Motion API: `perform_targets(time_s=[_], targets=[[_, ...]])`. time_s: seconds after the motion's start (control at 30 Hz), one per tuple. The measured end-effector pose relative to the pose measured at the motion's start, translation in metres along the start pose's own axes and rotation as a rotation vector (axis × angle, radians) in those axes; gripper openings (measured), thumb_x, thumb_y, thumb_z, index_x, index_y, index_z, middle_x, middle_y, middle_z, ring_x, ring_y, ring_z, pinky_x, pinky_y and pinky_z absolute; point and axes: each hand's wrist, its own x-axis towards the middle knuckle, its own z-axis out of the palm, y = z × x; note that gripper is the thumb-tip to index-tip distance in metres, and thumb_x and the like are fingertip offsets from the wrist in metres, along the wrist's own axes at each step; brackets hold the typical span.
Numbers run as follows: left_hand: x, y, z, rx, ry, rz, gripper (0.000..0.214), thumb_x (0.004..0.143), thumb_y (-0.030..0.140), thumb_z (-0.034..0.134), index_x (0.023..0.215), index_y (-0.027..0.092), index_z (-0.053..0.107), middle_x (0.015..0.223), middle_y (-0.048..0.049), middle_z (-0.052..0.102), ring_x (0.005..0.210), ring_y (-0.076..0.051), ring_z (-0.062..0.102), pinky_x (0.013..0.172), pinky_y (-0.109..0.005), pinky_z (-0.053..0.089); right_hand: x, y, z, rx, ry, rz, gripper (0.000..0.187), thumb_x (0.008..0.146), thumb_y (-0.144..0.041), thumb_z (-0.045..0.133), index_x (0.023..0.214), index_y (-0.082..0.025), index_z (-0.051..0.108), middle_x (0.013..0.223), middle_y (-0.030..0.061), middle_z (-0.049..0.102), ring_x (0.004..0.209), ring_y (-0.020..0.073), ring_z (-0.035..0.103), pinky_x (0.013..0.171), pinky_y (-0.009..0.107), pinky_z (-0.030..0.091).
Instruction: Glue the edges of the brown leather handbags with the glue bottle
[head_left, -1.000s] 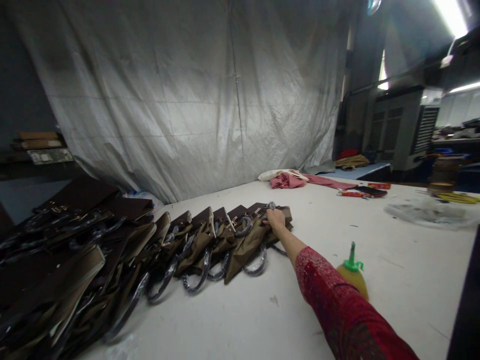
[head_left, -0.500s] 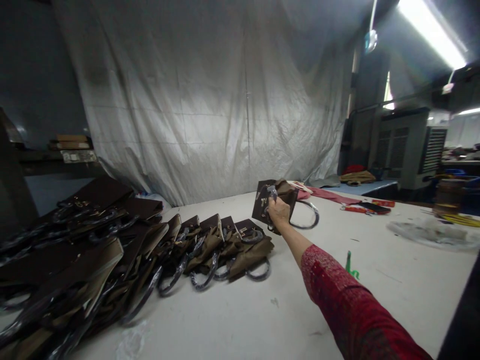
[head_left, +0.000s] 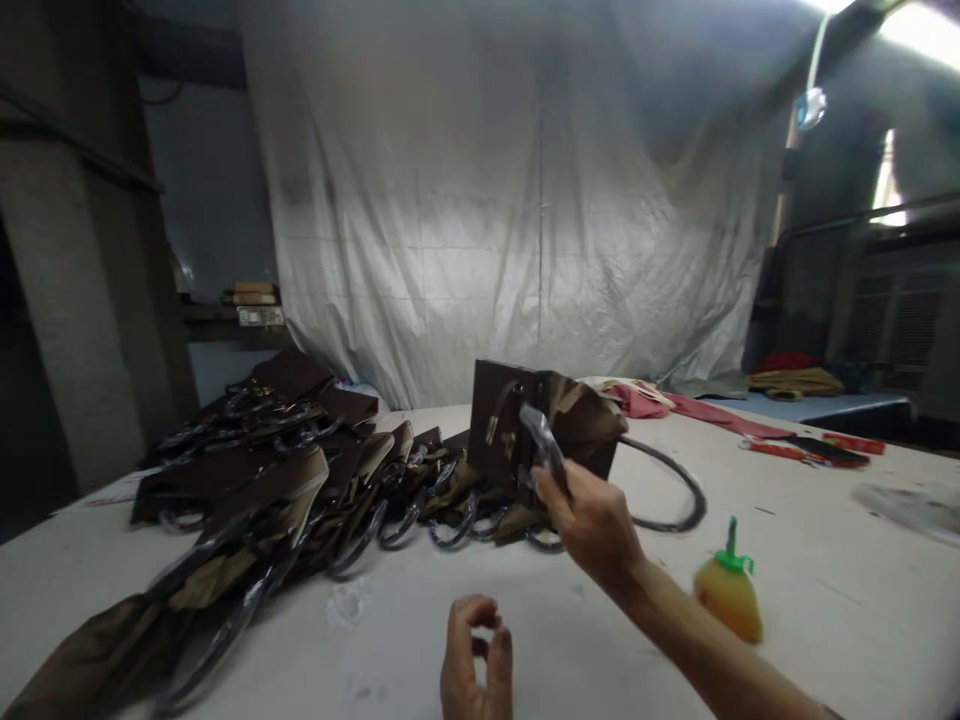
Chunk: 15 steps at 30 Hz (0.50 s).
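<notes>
A dark brown handbag (head_left: 499,430) hangs above the table, held up by one plastic-wrapped handle in my right hand (head_left: 596,515), which is closed round it. The bag's other handle loops out to the right. Low in the middle, my left hand (head_left: 478,655) has come into view with its fingers curled and a gap between thumb and fingertips; nothing lies in it. Behind and left of the held bag, a row of similar handbags (head_left: 360,500) lies overlapping, their wrapped handles pointing toward me.
A yellow bottle with a green nozzle (head_left: 727,595) stands at the right. Pink cloth (head_left: 720,415), red items (head_left: 851,442) and clear plastic (head_left: 911,510) lie farther back on the white table (head_left: 420,650). A silvery sheet (head_left: 465,200) hangs behind.
My right hand has brought the handbag nearer to me, and the bag looks larger. My left hand has appeared at the bottom. The view has turned left, and the bottle shows fully.
</notes>
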Motion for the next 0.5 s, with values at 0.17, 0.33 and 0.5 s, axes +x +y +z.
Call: perform_targets(time_s=[0.17, 0.33, 0.5], targets=[[-0.029, 0.046, -0.027, -0.192, -0.027, 0.027, 0.077, 0.075, 0.074, 0.061, 0.124, 0.017, 0.048, 0.117, -0.0148, 0.06, 0.104, -0.028, 0.06, 0.088, -0.036, 0.048, -0.141, -0.041, -0.007, 0.345, -0.326, -0.074, 0.03, 0.101, -0.035, 0.04, 0.095, -0.024, 0.067, 0.08, 0.0092, 0.072, 0.075, 0.0228, 0.07, 0.065, 0.028, 0.055], [-0.053, 0.097, -0.053, -0.168, -0.206, -0.226, 0.065, 0.081, 0.044, 0.068, 0.132, 0.017, 0.037, 0.123, -0.0155, 0.061, 0.111, -0.027, 0.06, 0.095, -0.038, 0.047, -0.173, -0.072, -0.019, 0.456, -0.504, -0.116, 0.028, 0.099, -0.026, 0.041, 0.101, -0.021, 0.069, 0.089, 0.0108, 0.074, 0.08, 0.024, 0.071, 0.071, 0.032, 0.056], [-0.044, 0.124, -0.073, -0.282, -0.141, -0.33, 0.058, 0.074, 0.017, 0.064, 0.129, 0.016, 0.046, 0.11, -0.0088, 0.065, 0.096, -0.019, 0.064, 0.083, -0.029, 0.05, -0.151, -0.073, -0.047, 0.547, -0.783, -0.086, 0.019, 0.093, -0.031, 0.055, 0.092, -0.023, 0.073, 0.09, 0.0069, 0.075, 0.087, 0.0259, 0.071, 0.077, 0.033, 0.055]])
